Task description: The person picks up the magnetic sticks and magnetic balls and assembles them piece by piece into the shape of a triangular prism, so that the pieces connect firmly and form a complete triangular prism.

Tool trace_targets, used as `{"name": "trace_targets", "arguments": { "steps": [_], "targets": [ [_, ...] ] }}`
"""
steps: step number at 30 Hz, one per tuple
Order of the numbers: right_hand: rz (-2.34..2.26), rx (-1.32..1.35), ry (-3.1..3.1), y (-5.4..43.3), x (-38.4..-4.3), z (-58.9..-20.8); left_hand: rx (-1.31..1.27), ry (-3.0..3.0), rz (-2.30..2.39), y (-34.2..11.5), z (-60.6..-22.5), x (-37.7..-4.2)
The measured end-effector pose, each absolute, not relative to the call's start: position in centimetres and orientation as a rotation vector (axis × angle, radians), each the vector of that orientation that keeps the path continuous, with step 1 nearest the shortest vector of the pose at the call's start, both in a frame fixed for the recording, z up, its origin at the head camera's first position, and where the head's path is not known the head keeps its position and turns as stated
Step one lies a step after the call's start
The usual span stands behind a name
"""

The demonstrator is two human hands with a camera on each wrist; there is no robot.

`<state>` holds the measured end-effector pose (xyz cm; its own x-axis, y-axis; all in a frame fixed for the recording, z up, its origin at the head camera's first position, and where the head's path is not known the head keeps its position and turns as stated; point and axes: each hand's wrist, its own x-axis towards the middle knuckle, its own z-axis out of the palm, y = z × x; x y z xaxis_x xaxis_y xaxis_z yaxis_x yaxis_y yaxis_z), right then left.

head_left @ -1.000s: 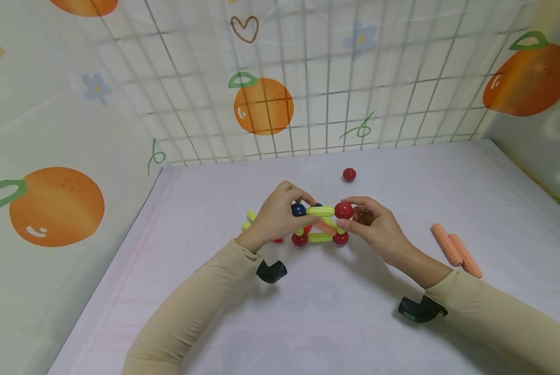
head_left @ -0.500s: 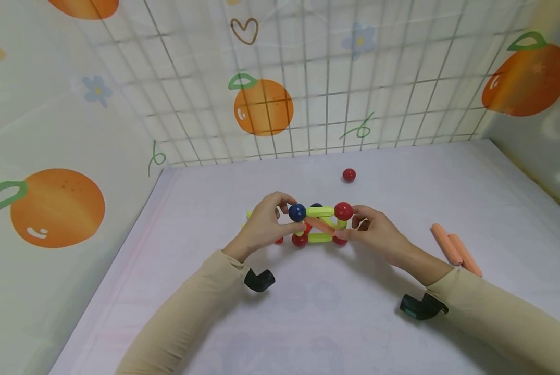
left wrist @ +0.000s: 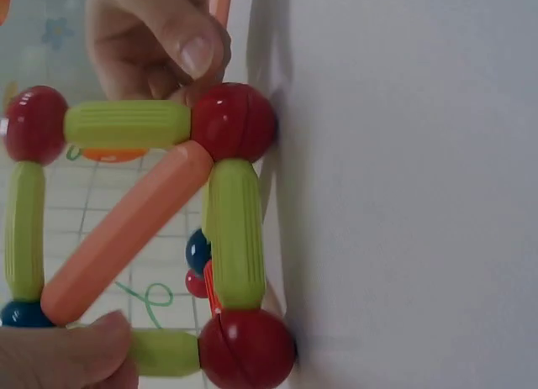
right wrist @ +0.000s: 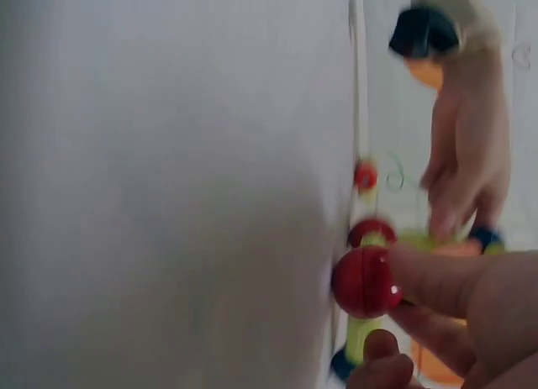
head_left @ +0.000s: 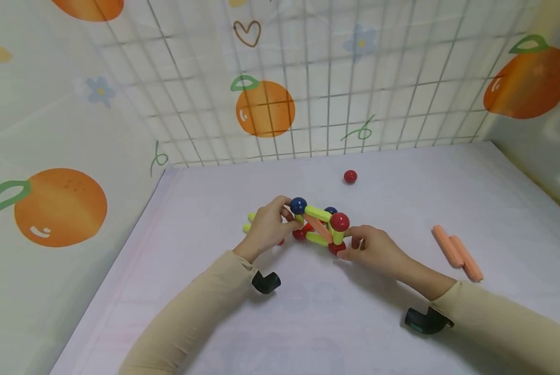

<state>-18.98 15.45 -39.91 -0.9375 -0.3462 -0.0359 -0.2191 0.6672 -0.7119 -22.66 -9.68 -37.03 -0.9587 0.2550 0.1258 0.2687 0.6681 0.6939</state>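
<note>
A ball-and-stick frame of yellow-green sticks [head_left: 318,213] with red and blue balls stands on the table between my hands. An orange stick [left wrist: 126,229] crosses its front face diagonally. At its left side my left hand [head_left: 268,229] pinches the upright stick below the front blue ball [head_left: 298,205]; its thumb shows there in the left wrist view. My right hand [head_left: 375,251] holds the lower right red ball [right wrist: 363,281], thumb against it and fingers behind. Above that corner sits another red ball [head_left: 339,222]. The frame's back is partly hidden.
A loose red ball [head_left: 350,177] lies behind the frame. Two orange sticks [head_left: 447,246] lie side by side at the right. More yellow-green sticks [head_left: 247,228] show past my left hand. A patterned curtain [head_left: 190,94] rises behind the table.
The frame has turned, its right end coming nearer to me. My left hand has gone from over the top to the left side; my right hand has moved down to the lower ball.
</note>
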Motion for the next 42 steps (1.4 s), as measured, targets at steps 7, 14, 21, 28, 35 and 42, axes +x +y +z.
{"name": "trace_targets", "arguments": {
  "steps": [7, 14, 21, 28, 35, 42],
  "targets": [
    [-0.989, -0.770, 2.739, 13.5, -16.8, -39.6, -0.398, -2.821, -1.279, -9.1, -36.7, -22.8],
    [-1.038, -0.734, 2.786, 13.5, -16.9, -39.0, -0.529, -2.680, -1.348, -9.7, -36.1, -21.2],
    [-0.942, -0.521, 2.945, 14.8, -18.5, -39.3, -0.490, -2.892, -0.865, -12.6, -36.9, -20.5],
    [-0.841, -0.514, 3.005, 14.9, -18.9, -39.6, -0.396, -3.017, -0.587, -15.0, -39.5, -21.2],
    [-0.814, -0.474, 3.018, 14.8, -19.0, -39.5, -0.299, -3.055, -0.469, -15.5, -39.4, -21.4],
    [-0.839, -0.455, 3.026, 14.8, -19.6, -39.7, -0.217, -3.103, -0.442, -16.0, -39.3, -21.3]
  ]
}}
